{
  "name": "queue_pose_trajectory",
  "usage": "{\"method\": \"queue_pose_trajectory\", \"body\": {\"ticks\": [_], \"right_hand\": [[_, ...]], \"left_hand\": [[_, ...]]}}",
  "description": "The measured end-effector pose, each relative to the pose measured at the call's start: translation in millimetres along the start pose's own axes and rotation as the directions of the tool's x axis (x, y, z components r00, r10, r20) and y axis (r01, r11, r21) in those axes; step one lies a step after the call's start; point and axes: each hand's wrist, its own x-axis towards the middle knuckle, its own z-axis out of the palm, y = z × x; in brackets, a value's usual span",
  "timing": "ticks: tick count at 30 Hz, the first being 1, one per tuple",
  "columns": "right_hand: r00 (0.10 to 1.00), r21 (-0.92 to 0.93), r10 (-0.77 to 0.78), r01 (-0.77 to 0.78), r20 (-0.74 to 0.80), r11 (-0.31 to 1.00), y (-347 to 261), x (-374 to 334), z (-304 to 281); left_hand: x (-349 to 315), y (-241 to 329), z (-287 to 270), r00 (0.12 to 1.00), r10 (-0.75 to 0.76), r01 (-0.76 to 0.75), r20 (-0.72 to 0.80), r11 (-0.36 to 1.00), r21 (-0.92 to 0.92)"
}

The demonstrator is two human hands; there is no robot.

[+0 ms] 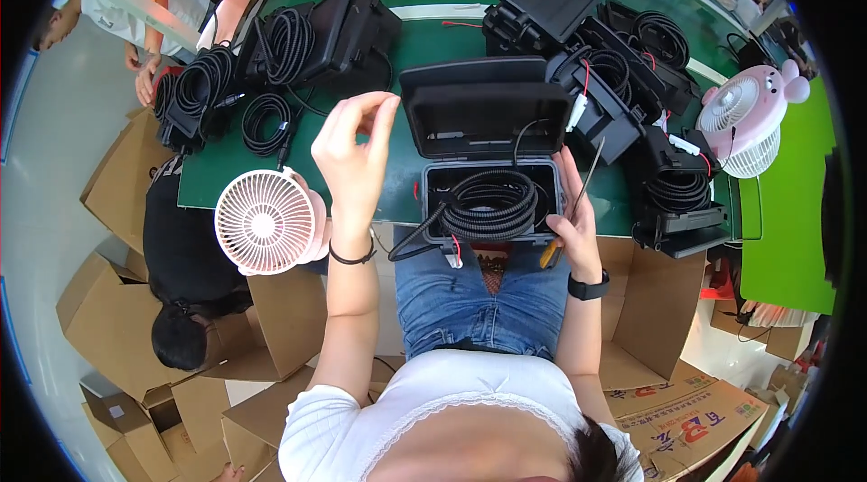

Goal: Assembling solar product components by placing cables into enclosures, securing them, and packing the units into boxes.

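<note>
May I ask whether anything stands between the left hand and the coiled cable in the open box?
Nothing visible bars the left hand except the left wall of the box; its open lid exposes the coiled cable.

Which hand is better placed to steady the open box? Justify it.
Probably the right hand: it's beside the open box, though holding a yellow-handled tool; the left hand is raised away.

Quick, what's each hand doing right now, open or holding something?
Left hand: closed in a pinch; anything tiny inside cannot be told.
Right hand: closed, holding a yellow-handled screwdriver.
</note>
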Motion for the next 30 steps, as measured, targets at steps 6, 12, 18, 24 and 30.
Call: {"method": "queue_pose_trajectory", "body": {"ticks": [6, 12, 18, 24, 30], "right_hand": [[0.999, 0.018, 0.049, -0.049, 0.008, 0.999, -0.9, -7.3, 6.3], [0.995, 0.052, 0.087, -0.089, 0.04, 0.995, 0.6, -4.4, 4.7], [0.991, 0.056, 0.134, -0.133, -0.011, 0.989, 0.7, -2.7, 4.2], [0.989, 0.075, 0.145, -0.141, -0.037, 0.987, 4.1, -3.6, 3.9], [0.988, 0.035, 0.138, -0.136, -0.07, 0.99, 6.6, -4.4, 4.7]], "left_hand": [[-28.2, 35.4, -12.3, 0.791, 0.319, -0.2, 0.522, 0.941, -0.273], [-66.9, 34.6, -10.0, 0.632, 0.416, -0.467, 0.654, 0.878, -0.107], [-102.4, -1.8, -15.5, 0.929, 0.022, -0.013, -0.368, 1.0, 0.026], [-72.8, -30.2, -26.3, 0.969, -0.045, -0.116, 0.243, 0.784, 0.61], [-107.0, -30.3, -30.8, 0.968, 0.235, -0.24, 0.083, 0.969, 0.062]]}}
